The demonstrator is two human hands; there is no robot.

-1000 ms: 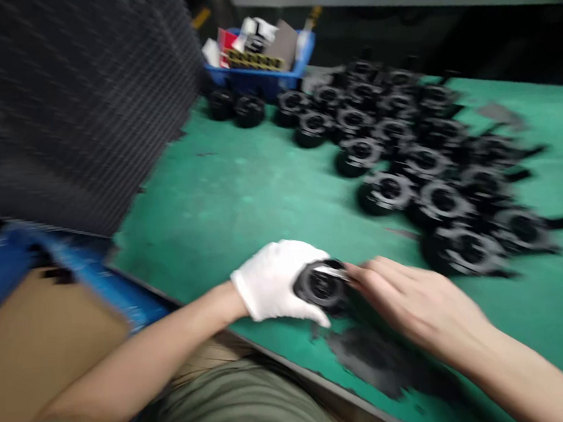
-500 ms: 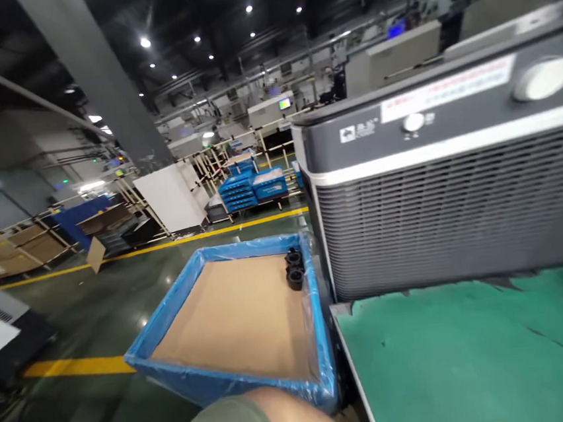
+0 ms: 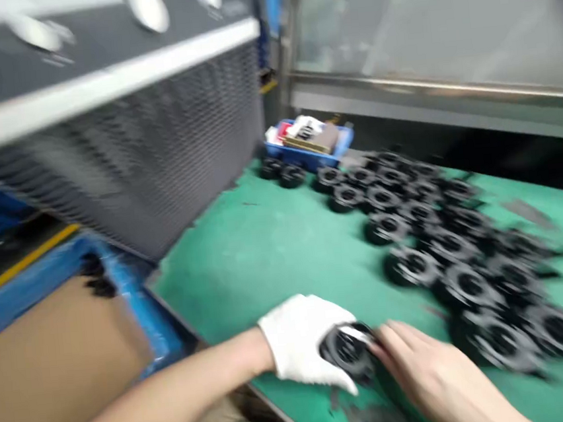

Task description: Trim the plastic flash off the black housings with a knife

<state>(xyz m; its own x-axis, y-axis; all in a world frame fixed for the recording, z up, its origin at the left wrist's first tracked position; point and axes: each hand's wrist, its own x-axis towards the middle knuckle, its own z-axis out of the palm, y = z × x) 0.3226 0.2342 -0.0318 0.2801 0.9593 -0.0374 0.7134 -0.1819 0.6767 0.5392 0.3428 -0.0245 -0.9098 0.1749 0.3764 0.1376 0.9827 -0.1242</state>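
My left hand (image 3: 307, 341), in a white glove, is wrapped around a black ring-shaped part (image 3: 349, 354) just above the green mat (image 3: 246, 254). My right hand (image 3: 420, 363) is bare, its fingers pinched together at the right side of that part. A slim pale streak (image 3: 357, 334) lies over the part's top edge by these fingertips; blur hides what it is. To the right, many similar black ring-shaped parts (image 3: 468, 282) stand in a crowded group on the mat, some with stems pointing right.
At the mat's far end is a blue bin (image 3: 309, 158) with small boxes in it. A grey louvred machine (image 3: 154, 130) borders the left. Below left stands a blue-lined crate (image 3: 142, 317) with cardboard (image 3: 53, 372) and a few black parts (image 3: 97, 276). Behind runs a glass panel (image 3: 433, 24).
The view has swung right from the crate and aisle to the green mat. Both hands have come into view, the left one holding a black ring-shaped part.
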